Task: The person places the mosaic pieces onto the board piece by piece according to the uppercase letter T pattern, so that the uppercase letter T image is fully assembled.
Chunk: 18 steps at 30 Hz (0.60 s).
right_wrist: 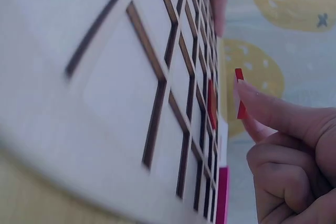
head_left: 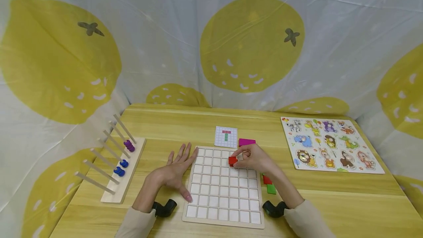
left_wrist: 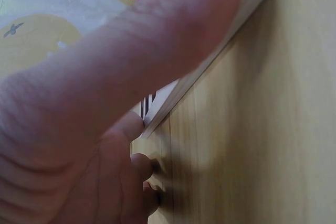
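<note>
A wooden grid board with white square cells lies in front of me. My right hand pinches a thin red square tile between thumb and finger, above the board's upper part. Another red tile shows at the board's surface in the right wrist view. At the board's left edge rests my left hand, its fingers spread, the thumb on the lower left cells. Behind the board lies a small pattern card printed with a T of pinkish-red and green squares.
Magenta tiles lie behind the board; a red tile and a green tile lie to its right. A wooden peg rack with blue and purple beads stands left. An animal puzzle board lies at the right.
</note>
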Each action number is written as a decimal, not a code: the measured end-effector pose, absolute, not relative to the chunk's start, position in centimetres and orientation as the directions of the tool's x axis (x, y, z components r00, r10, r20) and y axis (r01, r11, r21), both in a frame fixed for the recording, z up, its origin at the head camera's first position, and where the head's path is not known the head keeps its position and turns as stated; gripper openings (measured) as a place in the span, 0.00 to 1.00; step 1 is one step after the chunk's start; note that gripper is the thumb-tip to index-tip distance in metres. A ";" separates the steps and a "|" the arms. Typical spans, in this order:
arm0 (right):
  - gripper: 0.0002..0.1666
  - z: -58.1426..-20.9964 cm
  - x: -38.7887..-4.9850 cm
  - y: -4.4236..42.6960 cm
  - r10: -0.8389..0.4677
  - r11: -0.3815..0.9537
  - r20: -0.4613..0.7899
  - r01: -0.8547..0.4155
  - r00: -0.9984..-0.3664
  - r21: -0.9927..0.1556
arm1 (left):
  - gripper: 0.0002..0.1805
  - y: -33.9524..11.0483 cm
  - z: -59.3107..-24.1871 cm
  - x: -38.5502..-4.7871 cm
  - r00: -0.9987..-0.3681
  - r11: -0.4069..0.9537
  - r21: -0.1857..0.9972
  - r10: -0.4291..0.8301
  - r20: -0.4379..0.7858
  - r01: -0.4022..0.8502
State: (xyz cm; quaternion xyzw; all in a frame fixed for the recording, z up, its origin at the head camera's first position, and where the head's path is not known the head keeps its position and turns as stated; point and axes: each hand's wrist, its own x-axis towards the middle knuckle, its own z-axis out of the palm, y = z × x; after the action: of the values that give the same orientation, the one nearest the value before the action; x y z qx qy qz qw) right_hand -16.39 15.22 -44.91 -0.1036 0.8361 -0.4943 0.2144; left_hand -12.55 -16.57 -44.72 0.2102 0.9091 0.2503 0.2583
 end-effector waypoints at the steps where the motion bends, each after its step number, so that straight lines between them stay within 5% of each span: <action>1: 0.15 -44.9 -16.4 14.8 -0.386 0.492 -0.256 0.037 -0.886 -0.870 | 0.86 -16.6 -44.7 -12.6 -0.779 0.787 0.564 0.510 -0.365 0.251; 18: 0.14 -45.4 -16.5 12.3 -0.338 0.504 -0.281 0.079 -0.898 -0.860 | 0.86 -16.3 -44.7 -12.6 -0.780 0.798 0.546 0.504 -0.370 0.257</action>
State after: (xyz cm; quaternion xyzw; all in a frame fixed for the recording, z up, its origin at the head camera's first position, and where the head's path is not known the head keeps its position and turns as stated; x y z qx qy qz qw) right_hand -16.48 12.33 -45.36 -0.0768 0.8408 -0.4922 0.2118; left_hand -12.56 -16.33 -44.69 0.2086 0.9123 0.2402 0.2578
